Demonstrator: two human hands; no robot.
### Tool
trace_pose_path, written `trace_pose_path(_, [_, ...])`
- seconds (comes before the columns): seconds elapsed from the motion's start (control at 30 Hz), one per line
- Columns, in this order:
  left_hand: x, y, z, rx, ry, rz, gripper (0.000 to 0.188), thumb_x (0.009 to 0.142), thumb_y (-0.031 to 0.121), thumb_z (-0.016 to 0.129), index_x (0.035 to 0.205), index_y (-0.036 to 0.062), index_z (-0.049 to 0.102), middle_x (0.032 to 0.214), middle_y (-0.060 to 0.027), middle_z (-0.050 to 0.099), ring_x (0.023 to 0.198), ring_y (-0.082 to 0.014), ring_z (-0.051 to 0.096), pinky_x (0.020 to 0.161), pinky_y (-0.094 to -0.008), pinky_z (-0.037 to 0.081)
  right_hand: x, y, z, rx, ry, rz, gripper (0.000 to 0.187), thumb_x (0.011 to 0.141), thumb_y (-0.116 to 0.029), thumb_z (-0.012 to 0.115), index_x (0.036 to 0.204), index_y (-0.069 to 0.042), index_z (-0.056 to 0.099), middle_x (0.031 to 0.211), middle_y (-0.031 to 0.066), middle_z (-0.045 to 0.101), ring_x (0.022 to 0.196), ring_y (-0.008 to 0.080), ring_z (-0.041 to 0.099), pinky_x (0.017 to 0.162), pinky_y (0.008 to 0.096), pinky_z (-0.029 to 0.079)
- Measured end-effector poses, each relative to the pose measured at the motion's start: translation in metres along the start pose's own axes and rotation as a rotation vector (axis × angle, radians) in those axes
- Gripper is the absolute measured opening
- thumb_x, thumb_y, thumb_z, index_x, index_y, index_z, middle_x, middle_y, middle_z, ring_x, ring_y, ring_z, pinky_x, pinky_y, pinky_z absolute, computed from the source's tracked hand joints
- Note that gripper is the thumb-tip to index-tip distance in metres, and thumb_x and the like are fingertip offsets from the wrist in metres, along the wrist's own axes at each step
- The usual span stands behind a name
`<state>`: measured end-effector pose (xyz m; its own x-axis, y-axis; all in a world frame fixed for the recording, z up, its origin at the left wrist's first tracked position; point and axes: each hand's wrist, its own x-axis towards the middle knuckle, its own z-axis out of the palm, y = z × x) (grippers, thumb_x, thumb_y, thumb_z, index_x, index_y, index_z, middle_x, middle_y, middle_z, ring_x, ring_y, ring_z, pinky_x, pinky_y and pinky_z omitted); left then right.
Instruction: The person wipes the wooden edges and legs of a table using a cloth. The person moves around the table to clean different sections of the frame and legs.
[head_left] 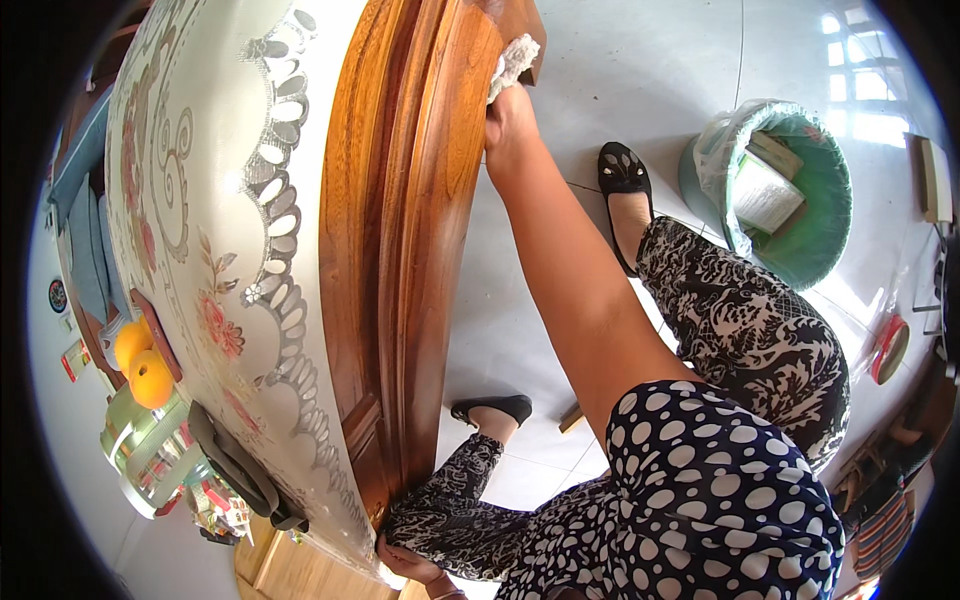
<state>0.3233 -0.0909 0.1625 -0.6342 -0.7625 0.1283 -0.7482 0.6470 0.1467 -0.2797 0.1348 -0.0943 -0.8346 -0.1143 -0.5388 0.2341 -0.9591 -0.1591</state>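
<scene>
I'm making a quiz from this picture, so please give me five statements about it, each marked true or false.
1. The right hand holds a pale cloth. True.
2. A green bin stands near a black shoe. True.
3. That green bin is empty. False: it contains boxy items.
4. Two orange fruits are in view. True.
5. The left hand grips one of the orange fruits. False: it is at the wooden table's edge, away from them.

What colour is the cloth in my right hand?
Off-white. The cloth in the right hand shows in the head view, the only one.
</scene>
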Motion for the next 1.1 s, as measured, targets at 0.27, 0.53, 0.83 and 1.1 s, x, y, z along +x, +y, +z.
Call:
trace_pose_path(0.27, [-0.001,0.002,0.0,0.05,-0.021,-0.003,0.035,0.103,0.018,0.035,0.115,-0.0067,0.056,0.112,-0.0211,0.06,0.101,-0.0321,0.057,0.094,-0.043,0.044,0.032,0.002,-0.003,-0.101,0.022,0.056,0.037,0.098,-0.018,0.052,0.13,0.0,0.048,0.123,0.0115,0.061,0.105,0.0221,0.063,0.09,0.0381,0.054])
trace_pose_path(0.53, [0.005,0.007,0.004,0.026,-0.025,0.0,0.036,0.104,0.022,0.033,0.111,-0.0062,0.056,0.11,-0.0202,0.059,0.098,-0.032,0.056,0.092,-0.0426,0.044,0.135,0.048,-0.074,0.164,0.137,0.094,0.038,0.099,-0.018,0.041,0.136,-0.007,0.041,0.133,0.0116,0.054,0.116,0.0281,0.058,0.097,0.0423,0.05])
trace_pose_path(0.83, [0.005,-0.008,-0.001,0.043,-0.039,0.017,0.037,0.103,0.022,0.034,0.114,-0.0057,0.056,0.112,-0.0207,0.06,0.101,-0.0322,0.057,0.093,-0.043,0.044,0.134,0.027,-0.084,0.116,0.306,0.196,0.039,0.099,-0.022,0.043,0.134,-0.006,0.043,0.127,0.0106,0.057,0.11,0.0282,0.06,0.091,0.0459,0.052])
trace_pose_path(1.1, [0.0,-0.003,0.003,0.004,0.01,0.048,0.036,0.104,0.023,0.035,0.111,-0.0059,0.056,0.108,-0.0191,0.06,0.095,-0.0298,0.056,0.09,-0.041,0.046,0.053,0.013,-0.069,-0.148,0.111,-0.244,0.04,0.093,0.004,0.048,0.13,-0.008,0.047,0.121,0.0092,0.061,0.101,0.0204,0.063,0.082,0.0347,0.054])
